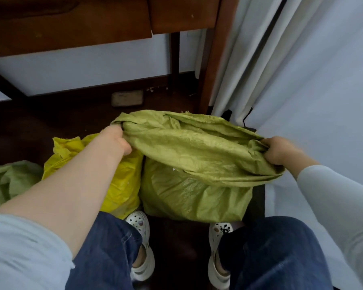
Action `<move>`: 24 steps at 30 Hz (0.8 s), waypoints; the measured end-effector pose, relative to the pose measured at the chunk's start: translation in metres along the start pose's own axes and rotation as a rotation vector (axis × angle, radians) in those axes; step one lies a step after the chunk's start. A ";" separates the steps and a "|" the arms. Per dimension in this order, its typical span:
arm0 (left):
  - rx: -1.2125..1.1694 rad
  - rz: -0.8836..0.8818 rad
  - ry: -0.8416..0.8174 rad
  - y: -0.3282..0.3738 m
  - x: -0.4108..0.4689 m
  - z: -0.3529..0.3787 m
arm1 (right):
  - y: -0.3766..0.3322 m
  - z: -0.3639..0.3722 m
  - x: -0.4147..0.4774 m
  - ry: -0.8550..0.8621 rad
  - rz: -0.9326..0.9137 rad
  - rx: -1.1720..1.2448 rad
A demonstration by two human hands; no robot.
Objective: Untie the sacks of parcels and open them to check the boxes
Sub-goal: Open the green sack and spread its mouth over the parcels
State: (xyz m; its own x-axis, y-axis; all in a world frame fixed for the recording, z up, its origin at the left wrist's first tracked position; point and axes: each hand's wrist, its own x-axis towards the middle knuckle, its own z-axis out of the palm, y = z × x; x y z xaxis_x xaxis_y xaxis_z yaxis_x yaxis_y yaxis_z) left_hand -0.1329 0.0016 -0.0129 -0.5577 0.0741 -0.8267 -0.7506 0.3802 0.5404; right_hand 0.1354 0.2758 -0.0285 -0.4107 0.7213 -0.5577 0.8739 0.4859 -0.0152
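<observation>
Head view. Dark wooden floor (50,126), with a brown wooden desk (71,24) above it along a pale wall, and a pale curtain (281,59) hanging at the right. A small flat grey object (127,98) lies on the floor under the desk.

The green woven sack (193,164) stands on the floor just in front of the person's white clogs (139,225), between the desk leg and the curtain. Its fabric is olive-green, shiny and heavily creased. The body is bulky and rounded. The mouth is untied and stretched into a long narrow slit; its long axis runs left to right, dropping slightly toward the right. The opening faces up and away from the camera. The contents cannot be seen; the near lip folds over the interior.

The left hand (115,139) is closed in a fist on the bunched left end of the sack's mouth. The right hand (279,150) is likewise clenched on the gathered right end.

A yellow plastic bag (122,185) touches the sack's left side, contents not visible. Another green sack (8,181) lies at the left edge, well apart.
</observation>
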 end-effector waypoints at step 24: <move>-0.145 0.009 -0.182 -0.001 -0.002 -0.008 | -0.128 -0.037 -0.004 -0.174 -0.487 0.344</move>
State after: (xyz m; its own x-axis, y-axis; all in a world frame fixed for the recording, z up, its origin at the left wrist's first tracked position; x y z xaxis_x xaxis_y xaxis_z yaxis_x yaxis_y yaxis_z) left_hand -0.1338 -0.0068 -0.0103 -0.5012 0.2466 -0.8294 -0.7964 0.2434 0.5537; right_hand 0.0154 0.2290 0.0068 -0.7603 0.3516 -0.5462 0.6425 0.5309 -0.5526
